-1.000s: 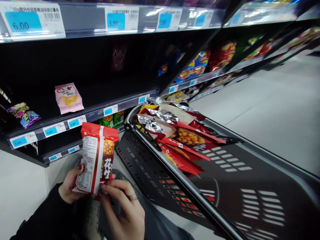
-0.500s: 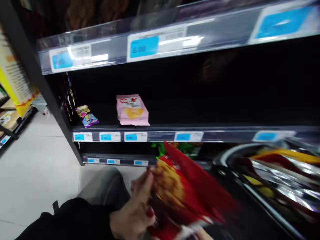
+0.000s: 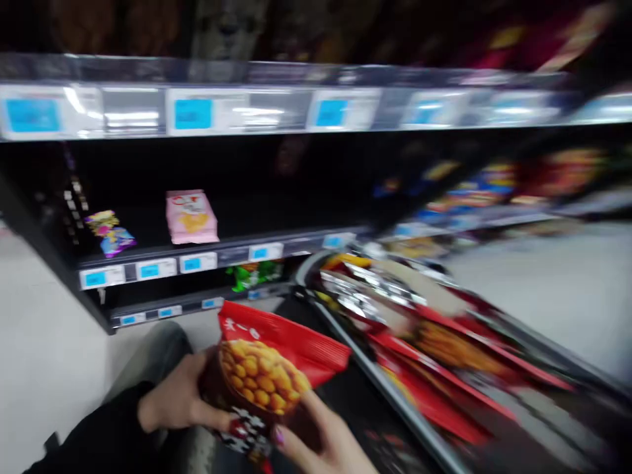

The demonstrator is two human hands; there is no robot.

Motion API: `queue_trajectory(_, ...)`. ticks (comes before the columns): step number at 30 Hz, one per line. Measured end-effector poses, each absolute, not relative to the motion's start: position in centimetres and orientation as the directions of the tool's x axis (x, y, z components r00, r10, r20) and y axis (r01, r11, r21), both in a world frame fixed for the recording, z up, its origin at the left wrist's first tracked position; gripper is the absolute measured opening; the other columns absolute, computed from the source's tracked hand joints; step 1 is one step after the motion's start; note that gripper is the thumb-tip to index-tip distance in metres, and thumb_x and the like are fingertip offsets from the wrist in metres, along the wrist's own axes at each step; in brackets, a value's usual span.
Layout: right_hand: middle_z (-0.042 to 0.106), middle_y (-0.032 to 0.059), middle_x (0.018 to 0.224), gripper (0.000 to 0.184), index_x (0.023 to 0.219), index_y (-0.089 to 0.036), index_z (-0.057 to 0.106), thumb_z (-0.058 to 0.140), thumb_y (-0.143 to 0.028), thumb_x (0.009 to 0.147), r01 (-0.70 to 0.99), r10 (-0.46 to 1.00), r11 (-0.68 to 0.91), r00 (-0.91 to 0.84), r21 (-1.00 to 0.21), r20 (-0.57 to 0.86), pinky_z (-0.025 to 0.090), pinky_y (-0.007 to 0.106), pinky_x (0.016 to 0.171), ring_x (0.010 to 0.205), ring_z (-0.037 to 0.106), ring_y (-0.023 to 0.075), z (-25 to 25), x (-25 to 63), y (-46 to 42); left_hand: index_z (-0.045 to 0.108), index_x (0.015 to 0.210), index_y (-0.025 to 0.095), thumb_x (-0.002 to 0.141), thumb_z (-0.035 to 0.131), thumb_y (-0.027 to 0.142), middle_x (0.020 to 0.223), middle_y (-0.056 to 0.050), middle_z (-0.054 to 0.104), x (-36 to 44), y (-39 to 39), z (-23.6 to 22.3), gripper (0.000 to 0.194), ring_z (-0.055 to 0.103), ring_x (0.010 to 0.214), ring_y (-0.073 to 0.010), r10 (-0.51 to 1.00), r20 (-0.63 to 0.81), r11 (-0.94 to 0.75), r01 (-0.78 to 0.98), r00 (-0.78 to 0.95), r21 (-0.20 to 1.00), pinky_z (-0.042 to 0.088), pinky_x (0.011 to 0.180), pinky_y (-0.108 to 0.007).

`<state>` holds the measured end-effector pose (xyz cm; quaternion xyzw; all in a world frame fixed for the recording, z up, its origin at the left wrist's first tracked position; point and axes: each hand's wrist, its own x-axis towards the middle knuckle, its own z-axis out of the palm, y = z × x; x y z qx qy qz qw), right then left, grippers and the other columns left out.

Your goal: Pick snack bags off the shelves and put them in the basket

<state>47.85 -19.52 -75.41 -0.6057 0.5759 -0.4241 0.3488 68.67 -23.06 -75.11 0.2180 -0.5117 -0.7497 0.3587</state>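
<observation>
A red and brown snack bag [image 3: 264, 375], printed with round golden puffs, is held upright in front of me. My left hand [image 3: 185, 395] grips its left side, with the thumb across the front. On the lower right side of the bag, my right hand [image 3: 323, 438] closes with its thumb on the front. Just right of the bag stands a container with a grey rim [image 3: 380, 375], packed with snack bags [image 3: 429, 382] in red, silver and yellow; motion blurs their print.
A pink snack bag [image 3: 191, 217] and a small purple and yellow packet [image 3: 111, 234] lie on the middle shelf [image 3: 276, 224]. Green bags [image 3: 254, 275] sit on the shelf below. Price labels line the shelf edges. Further shelves with colourful packs [image 3: 474, 187] stand at the right.
The view has swung right, showing more of the container and shelves beyond. The red bag has turned its printed front towards me, and my right hand now shows on it.
</observation>
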Motion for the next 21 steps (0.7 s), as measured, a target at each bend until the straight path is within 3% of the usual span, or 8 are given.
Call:
queue_trajectory(2, 0.074, 0.0115, 0.092, 0.047, 0.099, -0.020, 0.071, 0.077, -0.046, 0.061, -0.523, -0.993, -0.054, -0.065, -0.850, 0.103, 0.058, 0.038, 0.068, 0.079, 0.070, 0.0277, -70.4, 44.8, -19.6, 0.058, 0.123, 0.019, 0.071, 0.077, 0.029, 0.120, -0.009, 0.066, 67.6, -23.7, -73.9, 0.056, 0.060, 0.113, -0.0316, -0.737, 0.022, -0.120, 0.163, -0.676, 0.979, 0.046, 0.099, -0.041)
queue_trajectory(5, 0.068, 0.0092, 0.113, 0.074, 0.119, -0.021, 0.063, 0.082, -0.048, 0.053, -0.726, -0.963, -0.048, -0.149, -0.686, 0.225, 0.056, 0.042, 0.080, 0.098, 0.066, 0.0289, -61.4, 41.0, -18.7, 0.056, 0.124, 0.023, 0.067, 0.080, 0.031, 0.118, -0.005, 0.066, 64.2, -26.1, -70.2, 0.062, 0.062, 0.106, -0.0295, -0.685, 0.155, 0.252, -0.031, -0.712, 0.967, 0.050, 0.091, -0.036)
queue_trajectory(8, 0.071, 0.0063, 0.104, 0.058, 0.115, -0.020, 0.066, 0.077, -0.046, 0.064, -0.860, -0.999, -0.034, 0.009, -0.509, 0.052, 0.056, 0.034, 0.072, 0.088, 0.068, 0.0244, -53.8, 39.3, -17.4, 0.051, 0.130, 0.022, 0.067, 0.080, 0.029, 0.127, -0.004, 0.061, 59.1, -28.6, -65.6, 0.070, 0.058, 0.115, -0.0257, -0.458, 0.388, 0.608, 0.037, -0.800, 0.793, 0.045, 0.100, -0.033)
queue_trajectory(10, 0.073, 0.0023, 0.090, 0.045, 0.110, -0.020, 0.068, 0.073, -0.042, 0.070, -0.931, -1.000, -0.008, 0.011, -0.364, -0.005, 0.054, 0.028, 0.064, 0.073, 0.068, 0.0193, -50.9, 38.4, -16.7, 0.049, 0.130, 0.019, 0.067, 0.080, 0.028, 0.128, -0.004, 0.060, 55.4, -29.5, -63.4, 0.071, 0.056, 0.117, -0.0227, -0.286, 0.480, 0.710, 0.154, -0.829, 0.688, 0.043, 0.102, -0.030)
queue_trajectory(13, 0.070, -0.0026, 0.074, 0.032, 0.101, -0.021, 0.070, 0.073, -0.030, 0.071, -0.996, -0.999, 0.018, -0.016, -0.087, -0.028, 0.047, 0.023, 0.058, 0.061, 0.064, 0.0138, -49.6, 36.4, -15.9, 0.047, 0.131, 0.018, 0.069, 0.078, 0.027, 0.128, -0.007, 0.061, 50.0, -29.9, -62.7, 0.069, 0.056, 0.118, -0.0231, -0.114, 0.506, 0.740, 0.267, -0.855, 0.618, 0.045, 0.101, -0.031)
queue_trajectory(15, 0.069, -0.0019, 0.071, 0.029, 0.099, -0.020, 0.071, 0.074, -0.022, 0.070, -0.997, -0.996, 0.027, -0.032, 0.066, -0.083, 0.043, 0.022, 0.056, 0.059, 0.062, 0.0128, -50.1, 34.6, -15.5, 0.044, 0.132, 0.017, 0.070, 0.077, 0.023, 0.128, -0.009, 0.060, 46.5, -29.6, -63.7, 0.070, 0.056, 0.118, -0.0246, -0.077, 0.484, 0.730, 0.281, -0.872, 0.623, 0.046, 0.100, -0.034)
queue_trajectory(18, 0.071, 0.0017, 0.074, 0.023, 0.098, -0.020, 0.071, 0.070, -0.017, 0.075, -0.977, -0.986, 0.077, -0.104, 0.201, -0.127, 0.040, 0.022, 0.056, 0.062, 0.063, 0.0138, -52.0, 31.4, -15.3, 0.038, 0.136, 0.016, 0.074, 0.069, 0.013, 0.134, -0.012, 0.054, 42.4, -28.5, -66.2, 0.069, 0.051, 0.123, -0.0246, -0.151, 0.458, 0.740, 0.207, -0.876, 0.640, 0.044, 0.104, -0.037)
queue_trajectory(21, 0.073, 0.0054, 0.082, 0.020, 0.096, -0.019, 0.072, 0.061, -0.011, 0.081, -0.944, -0.974, 0.126, -0.177, 0.305, -0.145, 0.040, 0.023, 0.061, 0.073, 0.066, 0.0162, -54.7, 28.3, -15.5, 0.033, 0.141, 0.019, 0.082, 0.058, 0.011, 0.141, -0.011, 0.047, 42.1, -27.4, -68.7, 0.064, 0.041, 0.132, -0.0235, -0.256, 0.536, 0.818, 0.115, -0.804, 0.564, 0.035, 0.112, -0.040)
